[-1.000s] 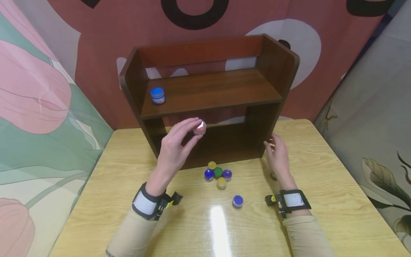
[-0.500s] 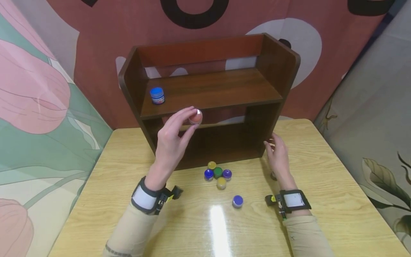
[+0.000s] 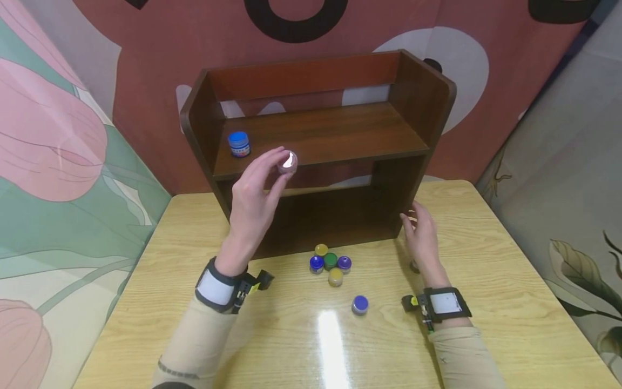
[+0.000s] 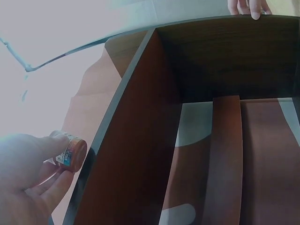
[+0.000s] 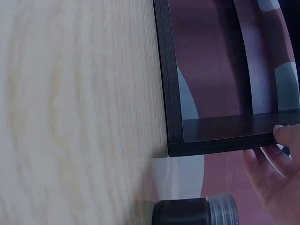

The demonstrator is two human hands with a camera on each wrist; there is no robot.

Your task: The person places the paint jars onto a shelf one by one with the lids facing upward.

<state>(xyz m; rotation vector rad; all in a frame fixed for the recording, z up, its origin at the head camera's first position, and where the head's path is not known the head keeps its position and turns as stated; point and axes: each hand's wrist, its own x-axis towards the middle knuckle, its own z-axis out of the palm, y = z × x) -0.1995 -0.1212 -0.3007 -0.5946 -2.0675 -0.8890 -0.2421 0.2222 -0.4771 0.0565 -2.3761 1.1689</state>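
Observation:
My left hand [image 3: 252, 202] pinches a small reddish paint jar [image 4: 75, 153] between thumb and fingers. In the head view the jar overlaps the front edge of the upper board of a dark brown shelf unit [image 3: 330, 135]; its lid glares white. A blue-lidded jar [image 3: 238, 145] stands on that board at the left end. My right hand [image 3: 421, 237] holds the right side panel low down, with the thumb at the front edge and the fingers on the outer face. Beside it stands a dark jar with a clear cap [image 5: 187, 213], mostly hidden by the wrist in the head view.
On the table in front of the shelf several small jars cluster, among them a green jar [image 3: 330, 261] and a yellow jar [image 3: 335, 277]. A purple-blue-lidded jar [image 3: 360, 305] stands apart, nearer the front. Patterned cloth [image 3: 160, 124] hangs behind.
My left hand has risen and moved left with the paint jar, from in front of the lower opening to the upper board's front edge. The right hand stays in place on the side panel.

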